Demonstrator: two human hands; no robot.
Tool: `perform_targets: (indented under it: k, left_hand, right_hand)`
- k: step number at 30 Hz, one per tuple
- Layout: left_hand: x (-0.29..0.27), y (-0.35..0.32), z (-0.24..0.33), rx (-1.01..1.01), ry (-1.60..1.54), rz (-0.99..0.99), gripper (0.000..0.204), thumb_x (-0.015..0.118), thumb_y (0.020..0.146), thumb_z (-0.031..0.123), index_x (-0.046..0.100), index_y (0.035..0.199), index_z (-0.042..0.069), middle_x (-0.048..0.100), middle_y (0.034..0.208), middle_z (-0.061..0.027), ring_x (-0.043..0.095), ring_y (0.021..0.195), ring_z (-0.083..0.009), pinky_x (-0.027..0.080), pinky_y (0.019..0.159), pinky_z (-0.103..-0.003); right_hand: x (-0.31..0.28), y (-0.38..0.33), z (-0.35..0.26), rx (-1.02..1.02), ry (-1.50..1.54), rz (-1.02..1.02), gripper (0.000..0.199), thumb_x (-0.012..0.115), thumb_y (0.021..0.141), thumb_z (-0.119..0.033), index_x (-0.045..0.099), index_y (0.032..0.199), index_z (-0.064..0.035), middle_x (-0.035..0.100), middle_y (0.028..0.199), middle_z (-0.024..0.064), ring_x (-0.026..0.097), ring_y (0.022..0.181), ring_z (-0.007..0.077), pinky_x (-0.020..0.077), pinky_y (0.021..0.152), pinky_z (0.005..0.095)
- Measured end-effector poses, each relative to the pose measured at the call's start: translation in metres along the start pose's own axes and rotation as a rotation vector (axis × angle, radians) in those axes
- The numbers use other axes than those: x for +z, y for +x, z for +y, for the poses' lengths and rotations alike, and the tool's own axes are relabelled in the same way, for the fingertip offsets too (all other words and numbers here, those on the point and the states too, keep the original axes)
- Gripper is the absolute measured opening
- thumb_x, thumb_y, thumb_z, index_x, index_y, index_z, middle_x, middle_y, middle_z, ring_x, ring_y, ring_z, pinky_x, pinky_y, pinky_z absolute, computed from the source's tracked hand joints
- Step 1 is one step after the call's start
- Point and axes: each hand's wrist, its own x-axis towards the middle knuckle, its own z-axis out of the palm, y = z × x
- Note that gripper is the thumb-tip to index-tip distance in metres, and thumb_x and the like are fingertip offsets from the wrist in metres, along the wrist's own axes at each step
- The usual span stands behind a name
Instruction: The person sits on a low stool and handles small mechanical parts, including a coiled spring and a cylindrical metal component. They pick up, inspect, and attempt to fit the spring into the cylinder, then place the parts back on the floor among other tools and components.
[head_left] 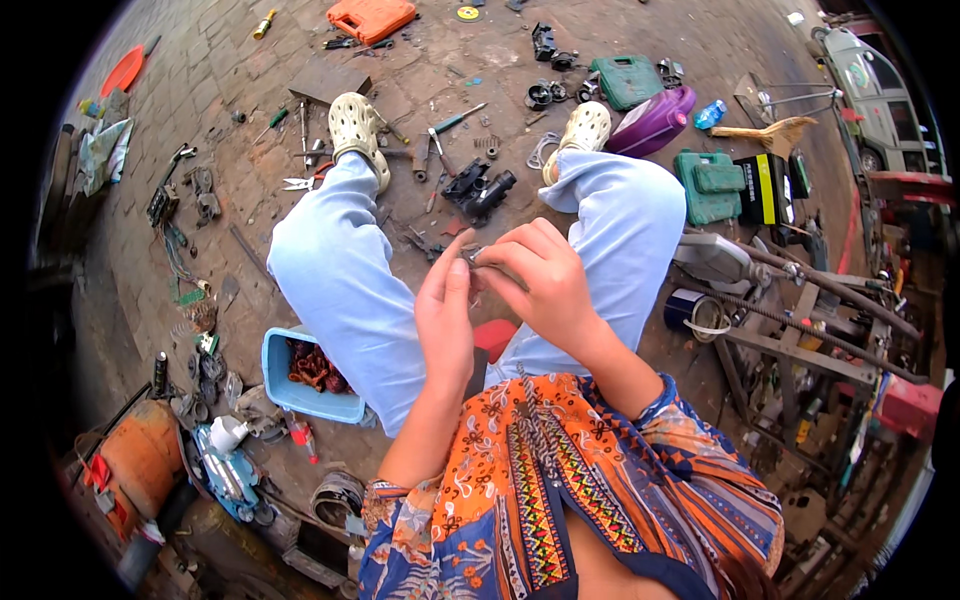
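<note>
The person is sitting over a brick-paved floor (pixel 240 90), holding a small dark metal part (pixel 470 256) between both hands above the knees. The part is too small to make out well; its long axis seems to be running roughly left to right, one end pointing toward the left hand (pixel 445 315) and the other tucked under the right hand (pixel 540 280). The left hand is standing upright with its fingers together, the fingertips pressing against the part's left end. The right hand is curling over from the right, thumb and forefinger pinching down on the part, so that the part is lying between the two sets of fingertips, just above the gap between the pale blue trouser legs (pixel 340 270).

Around the feet, a black motor-like casting (pixel 478 190) is lying on the floor between the two cream perforated clogs (pixel 358 128). A light blue plastic tub (pixel 290 380) holding reddish-brown coiled pieces is sitting just left of the left leg. Farther off, an orange rectangular plastic tool case (pixel 370 17) is resting at the top edge, two green moulded cases (pixel 708 183) are lying to the right, and a purple plastic jug (pixel 652 120) is lying on its side beside the right foot.
</note>
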Motion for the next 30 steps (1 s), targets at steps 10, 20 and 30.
perform_targets:
  k: [10, 20, 30]
  left_hand:
    - [-0.008, 0.001, 0.007, -0.032, 0.016, -0.199, 0.028, 0.054, 0.094, 0.014, 0.055, 0.119, 0.003, 0.058, 0.098, -0.0004, 0.052, 0.085, -0.0067, 0.044, 0.073, -0.022]
    - [-0.007, 0.000, 0.013, -0.042, -0.099, -0.299, 0.030, 0.062, 0.087, 0.006, 0.054, 0.115, 0.002, 0.058, 0.097, -0.0030, 0.055, 0.084, -0.0102, 0.047, 0.073, -0.024]
    - [-0.010, 0.002, 0.011, -0.099, -0.321, -0.305, 0.018, 0.059, 0.091, 0.014, 0.054, 0.104, 0.002, 0.057, 0.088, -0.0050, 0.053, 0.076, -0.0131, 0.045, 0.070, -0.025]
  right_hand:
    - [-0.018, -0.007, 0.005, 0.782, 1.038, -0.228, 0.016, 0.063, 0.086, -0.009, 0.061, 0.096, 0.0026, 0.061, 0.091, 0.0022, 0.056, 0.082, 0.0067, 0.0467, 0.072, 0.0234]
    - [-0.012, -0.019, 0.011, 0.830, 1.319, -0.222, 0.019, 0.061, 0.090, -0.015, 0.059, 0.102, -0.0011, 0.060, 0.091, 0.0006, 0.056, 0.080, 0.0081, 0.0445, 0.068, 0.0213]
    - [-0.006, -0.026, 0.027, 0.867, 1.885, -0.288, 0.022, 0.053, 0.094, -0.018, 0.057, 0.109, -0.0016, 0.061, 0.100, 0.0090, 0.057, 0.091, 0.0170, 0.0439, 0.071, 0.0237]
